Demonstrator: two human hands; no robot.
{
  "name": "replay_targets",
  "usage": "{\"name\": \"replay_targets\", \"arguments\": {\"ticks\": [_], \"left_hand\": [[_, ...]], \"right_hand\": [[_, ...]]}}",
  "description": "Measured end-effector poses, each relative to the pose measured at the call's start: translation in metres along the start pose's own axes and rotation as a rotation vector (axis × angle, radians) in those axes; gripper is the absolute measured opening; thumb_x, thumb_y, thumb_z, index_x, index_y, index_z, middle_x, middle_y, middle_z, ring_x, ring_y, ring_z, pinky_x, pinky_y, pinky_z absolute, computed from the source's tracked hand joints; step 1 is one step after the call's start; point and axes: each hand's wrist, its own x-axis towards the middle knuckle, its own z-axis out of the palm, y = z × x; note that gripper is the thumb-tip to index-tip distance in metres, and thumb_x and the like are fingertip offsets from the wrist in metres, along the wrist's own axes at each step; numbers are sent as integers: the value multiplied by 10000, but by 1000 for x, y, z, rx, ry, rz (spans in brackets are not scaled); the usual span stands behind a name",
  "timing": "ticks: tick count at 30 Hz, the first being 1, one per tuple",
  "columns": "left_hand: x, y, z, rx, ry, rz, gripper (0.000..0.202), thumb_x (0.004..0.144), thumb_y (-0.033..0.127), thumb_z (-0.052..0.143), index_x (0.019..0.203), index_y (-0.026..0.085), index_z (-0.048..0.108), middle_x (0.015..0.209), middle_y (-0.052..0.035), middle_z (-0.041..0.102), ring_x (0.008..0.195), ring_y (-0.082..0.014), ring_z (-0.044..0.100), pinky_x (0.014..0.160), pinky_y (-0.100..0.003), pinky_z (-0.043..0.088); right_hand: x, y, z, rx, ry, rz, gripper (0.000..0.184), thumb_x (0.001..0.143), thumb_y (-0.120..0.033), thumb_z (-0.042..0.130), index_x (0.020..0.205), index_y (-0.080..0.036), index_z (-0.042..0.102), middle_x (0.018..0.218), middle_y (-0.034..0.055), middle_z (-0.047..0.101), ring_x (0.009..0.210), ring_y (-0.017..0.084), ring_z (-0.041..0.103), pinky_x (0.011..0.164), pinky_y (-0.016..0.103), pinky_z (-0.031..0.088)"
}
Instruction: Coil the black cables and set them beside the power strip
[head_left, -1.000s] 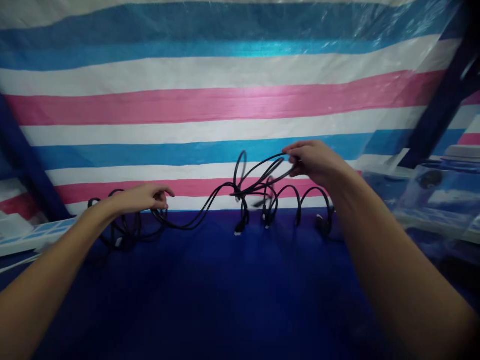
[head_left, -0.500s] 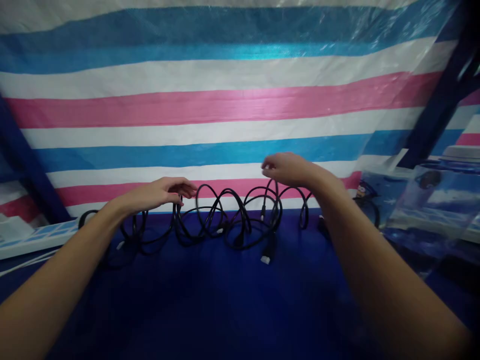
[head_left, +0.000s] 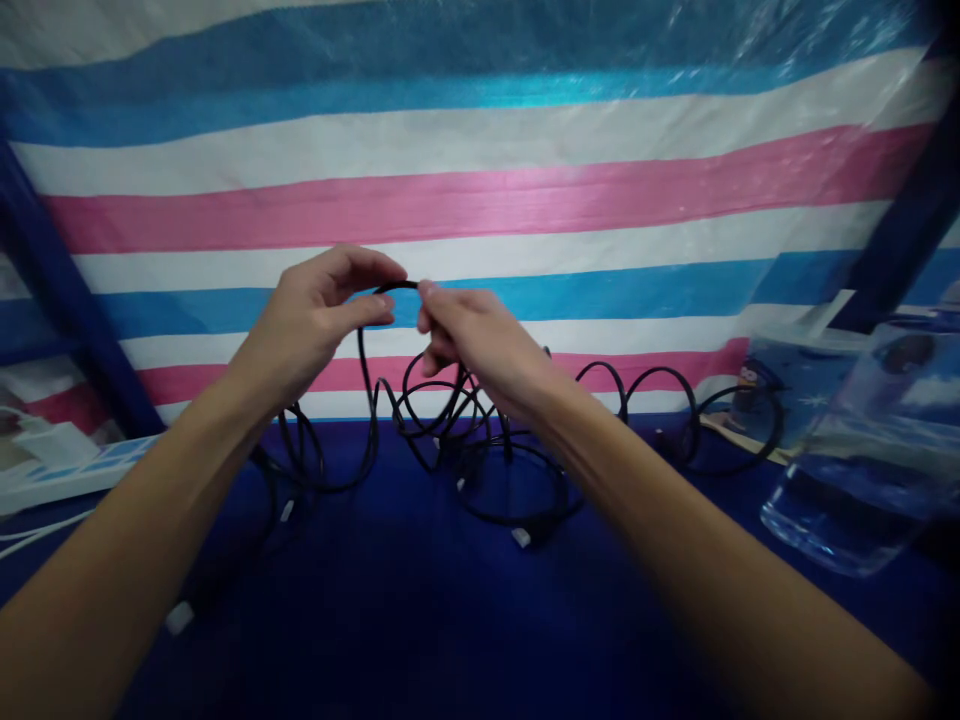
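Note:
My right hand [head_left: 469, 325] pinches a black cable [head_left: 367, 375] between thumb and fingers, above the tabletop. Beside it, my left hand [head_left: 334, 295] curls its fingers and thumb loosely around the same cable, with a gap showing between them. From the hands the cable arches over and hangs down at the left. Below and behind lies a tangle of black cable loops [head_left: 517, 520]. One pale plug [head_left: 521, 537] lies at the front of the loops, and another pale connector [head_left: 180, 617] lies near my left forearm. Part of the tangle is hidden by my right forearm.
A white and blue power strip [head_left: 112, 460] with a white adapter [head_left: 56, 443] stands at the left. At the right are a clear container [head_left: 840, 510] and a blue patterned pack [head_left: 795, 385]. A striped plastic sheet [head_left: 480, 210] hangs behind the dark blue tabletop [head_left: 420, 620].
Both hands have come together and risen above the tangle, lifting a length of black cable. My right hand has moved left; the loops have shifted and spread.

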Motion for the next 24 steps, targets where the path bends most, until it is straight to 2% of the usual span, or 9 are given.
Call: {"name": "replay_targets", "arguments": {"ticks": [3,5,7,12,15,18,20,22,24], "left_hand": [[-1,8,-2,336,-88,10,565,688,250,659,1228,285,495,1183,-5,568,1118,-237,508,842,-295,445],[-2,11,-4,591,-15,-53,649,691,285,648,1298,289,418,1074,-23,622,994,-258,568,768,-324,448],[-3,8,-7,685,-20,-198,471,759,341,563,1219,266,488,822,-24,661,775,-236,612,642,-322,446],[-4,-3,-14,463,-424,-431,284,783,449,530,947,240,628,668,-21,649,620,-189,623,511,-266,444],[-5,8,-7,283,-287,-336,264,789,448,548,880,219,644,668,-18,646,687,-180,639,604,-265,481],[-5,26,6,51,-93,-129,226,831,383,512,891,205,638,765,-18,650,809,-170,636,757,-290,492],[-3,33,18,-19,-37,-9,254,808,325,546,1041,235,590,1021,-13,623,964,-184,600,812,-306,478],[2,32,31,-7,-6,41,501,721,267,639,1196,277,481,1213,-4,532,1065,-202,551,814,-292,467],[9,25,44,-32,-13,-22,586,703,249,646,1246,250,426,1129,-33,582,990,-187,586,765,-268,476]], "right_hand": [[-6,-22,-10,199,74,-25,337,923,-398,403,668,-178,422,426,-104,204,327,34,193,358,185,210],[-12,-38,-17,289,35,-69,342,939,-375,370,656,-185,402,424,-102,160,334,39,108,339,192,127],[-19,-54,-26,293,53,-140,360,950,-342,347,629,-188,394,415,-95,138,333,45,84,338,204,90],[-32,-81,-49,168,402,-375,421,954,-270,313,549,-185,387,391,-83,151,316,44,95,352,244,75],[-33,-84,-60,219,662,-508,479,971,-260,177,517,-190,311,447,-67,135,335,46,109,372,254,105],[-32,-84,-65,236,791,-581,492,978,-274,102,512,-191,237,498,-53,79,358,55,94,382,256,122],[-32,-84,-63,262,792,-587,500,978,-283,70,513,-191,226,502,-50,78,360,60,92,382,259,119],[-34,-84,-56,285,734,-584,515,973,-285,33,501,-190,216,496,-46,96,352,61,108,378,257,119],[-35,-83,-48,274,646,-558,546,967,-297,-7,482,-189,221,480,-43,108,342,63,125,371,253,128]]}}
